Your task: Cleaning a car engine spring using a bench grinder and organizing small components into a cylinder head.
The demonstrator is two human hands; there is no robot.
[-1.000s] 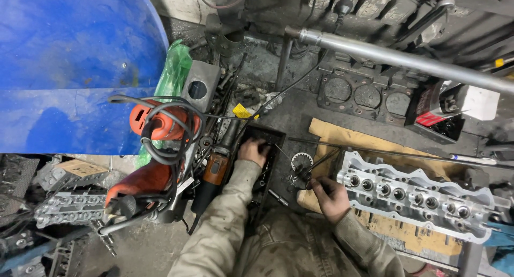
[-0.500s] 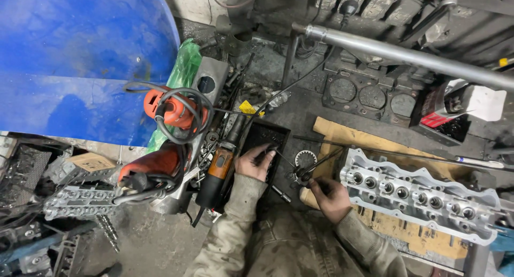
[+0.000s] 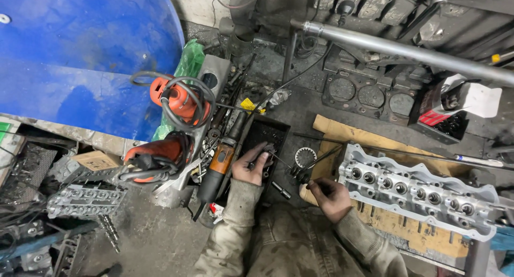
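My left hand [image 3: 250,163] reaches into a shallow black tray [image 3: 278,131] of small metal parts and pinches a small dark part between its fingertips. My right hand [image 3: 329,198] is closed around a thin dark tool [image 3: 306,170] whose tip points up and left toward a small toothed gear [image 3: 305,156] on the floor. An aluminium cylinder head [image 3: 417,194] with a row of valve springs lies just right of my right hand, on a piece of cardboard [image 3: 342,131].
An orange angle grinder [image 3: 219,164] lies left of the tray, beside two orange power tools [image 3: 174,103] with coiled cables. A blue barrel [image 3: 80,52] fills the upper left. A second cylinder head [image 3: 80,199] lies lower left. A metal pipe [image 3: 407,52] crosses the top right above a head gasket [image 3: 369,97].
The view has shifted left and slightly down. My left hand stays in the tray, its fingers now pinched on a small part. My right hand holds its place with the tool.
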